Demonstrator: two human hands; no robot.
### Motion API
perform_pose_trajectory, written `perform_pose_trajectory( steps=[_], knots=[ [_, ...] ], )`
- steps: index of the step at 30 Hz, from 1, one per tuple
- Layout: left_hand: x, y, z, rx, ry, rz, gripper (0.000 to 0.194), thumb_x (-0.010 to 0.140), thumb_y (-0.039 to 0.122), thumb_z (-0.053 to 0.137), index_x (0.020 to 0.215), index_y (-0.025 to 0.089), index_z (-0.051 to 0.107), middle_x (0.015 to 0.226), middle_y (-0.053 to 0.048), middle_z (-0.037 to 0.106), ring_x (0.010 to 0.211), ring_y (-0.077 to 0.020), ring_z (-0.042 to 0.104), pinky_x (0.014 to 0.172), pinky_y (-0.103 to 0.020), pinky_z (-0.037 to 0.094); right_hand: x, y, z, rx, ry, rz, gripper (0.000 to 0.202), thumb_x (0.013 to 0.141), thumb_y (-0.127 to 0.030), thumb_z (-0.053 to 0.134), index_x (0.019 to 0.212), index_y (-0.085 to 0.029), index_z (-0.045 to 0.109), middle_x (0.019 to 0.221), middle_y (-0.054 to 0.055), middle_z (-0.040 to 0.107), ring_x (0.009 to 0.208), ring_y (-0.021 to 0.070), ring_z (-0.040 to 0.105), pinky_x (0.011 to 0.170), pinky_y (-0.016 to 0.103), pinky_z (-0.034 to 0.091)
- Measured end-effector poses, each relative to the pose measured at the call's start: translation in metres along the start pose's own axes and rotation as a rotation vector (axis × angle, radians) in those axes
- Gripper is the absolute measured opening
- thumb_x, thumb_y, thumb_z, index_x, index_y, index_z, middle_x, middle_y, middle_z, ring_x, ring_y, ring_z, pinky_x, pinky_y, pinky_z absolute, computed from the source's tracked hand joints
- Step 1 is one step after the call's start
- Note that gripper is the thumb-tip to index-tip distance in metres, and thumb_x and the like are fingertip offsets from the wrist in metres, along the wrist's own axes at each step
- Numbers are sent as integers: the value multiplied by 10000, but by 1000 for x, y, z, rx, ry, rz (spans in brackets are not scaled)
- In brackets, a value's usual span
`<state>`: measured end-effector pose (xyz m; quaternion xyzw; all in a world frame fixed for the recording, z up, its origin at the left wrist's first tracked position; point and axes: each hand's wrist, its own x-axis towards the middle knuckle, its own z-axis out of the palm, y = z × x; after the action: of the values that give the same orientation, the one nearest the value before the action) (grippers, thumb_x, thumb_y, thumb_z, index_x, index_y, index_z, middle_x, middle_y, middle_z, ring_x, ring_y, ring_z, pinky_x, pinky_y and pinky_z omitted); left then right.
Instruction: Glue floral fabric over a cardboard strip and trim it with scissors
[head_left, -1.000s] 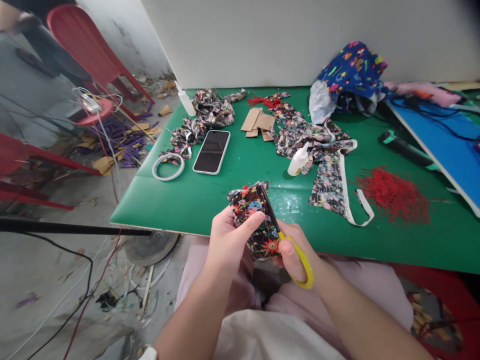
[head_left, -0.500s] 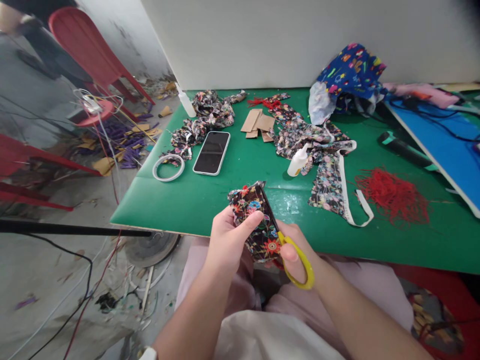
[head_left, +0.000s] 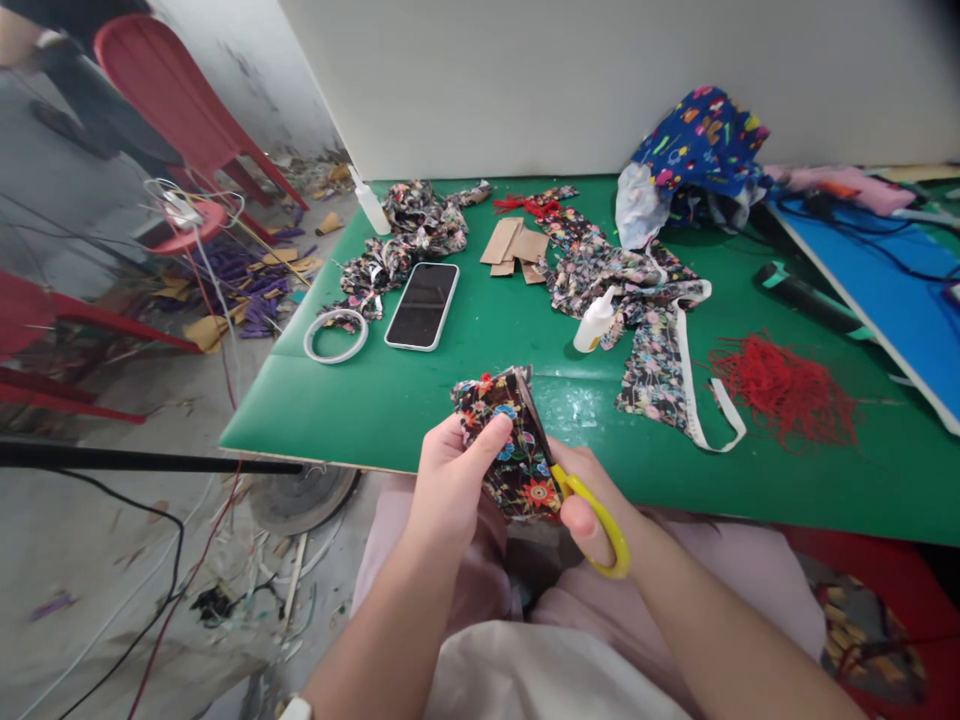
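Observation:
Black floral fabric (head_left: 519, 478) with red and blue flowers hangs over the table's front edge, pinched in my left hand (head_left: 454, 480), thumb on top. My right hand (head_left: 592, 495) is closed round yellow-handled scissors (head_left: 616, 550), thumb through a loop. Their dark blades lie along the right side of the fabric, pointing away from me. Part of the lower handle is hidden behind my hand. Ahead on the table stands a small white squeeze bottle (head_left: 594, 322), beside more floral fabric (head_left: 656, 375) with a white edge strip.
On the green table (head_left: 300, 400) lie a phone (head_left: 422, 306), a tape roll (head_left: 336, 336), cardboard pieces (head_left: 514, 245), red threads (head_left: 784, 390) and a cutter (head_left: 814, 300). A second bottle (head_left: 370, 205) stands at the left edge. A black pole (head_left: 150, 457) crosses at left. A person is partly visible behind.
The fabric and my left hand have shifted slightly left. The scissor blades have tilted a little and still lie along the fabric's right side.

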<state>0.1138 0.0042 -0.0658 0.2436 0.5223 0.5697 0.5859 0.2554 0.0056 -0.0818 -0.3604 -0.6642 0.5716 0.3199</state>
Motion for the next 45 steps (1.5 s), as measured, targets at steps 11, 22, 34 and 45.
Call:
perform_pose_trajectory(
  steps=[11,22,34,45],
  knots=[
    [-1,-7,-4,32,-149,-46,185,666,314,784,687,155,692,659,28,674,579,-60,549,569,-161,441,0,2,1,95,70,4,1001,584,-908,262,1128,-145,612,879,90,686,856,290,649,719,334,508],
    [-1,-8,-1,2,-146,-39,185,652,328,791,705,168,715,672,22,686,582,-64,545,565,-163,426,-1,4,0,61,61,-22,1020,603,-906,210,1148,-142,610,805,75,670,763,258,646,663,315,487],
    [0,-7,0,5,-129,-37,218,640,345,796,729,163,717,683,10,698,597,-72,559,589,-169,438,-1,3,1,23,58,-33,992,616,-900,195,1073,-134,631,695,50,617,653,215,611,611,295,463],
    [0,-8,2,-24,-154,-45,189,645,330,797,697,168,714,682,14,704,573,-60,554,571,-158,440,-1,4,0,-16,70,-27,983,659,-882,174,1065,-116,636,674,50,600,623,204,589,591,290,449]
  ],
)
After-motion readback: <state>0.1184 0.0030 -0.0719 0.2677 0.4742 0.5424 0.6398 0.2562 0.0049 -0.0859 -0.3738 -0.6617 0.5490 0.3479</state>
